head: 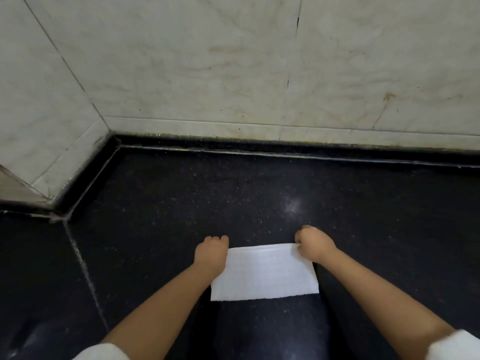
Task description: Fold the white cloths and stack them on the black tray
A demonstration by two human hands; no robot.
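Running along the far left, a pale marble-patterned wall (46,105) is meeting a second wall panel (233,61) at a corner, with a dark skirting strip (259,145) at the base. Below, a black speckled worktop (168,203) is carrying the work; a light seam (83,268) is crossing its left part.

Left hand (211,252): reaching forward from a bare forearm with a white sleeve edge (104,353) at the bottom of the frame. Fingers are curled under, and the left grip is pinching the far left corner of the white cloth (265,274).

White cloth: lying flat on the worktop as a neat rectangle, between the two hands and close to the person, its near edge toward the camera. Whether it is already doubled over is not clear from this view.

Right hand (315,244): fingers curled, the right grip pinching the far right corner of the cloth, which is lifting very slightly at that corner. A second white sleeve edge (457,346) is showing at the lower right.

A faint light reflection (293,206) is sitting on the worktop just beyond the right hand.
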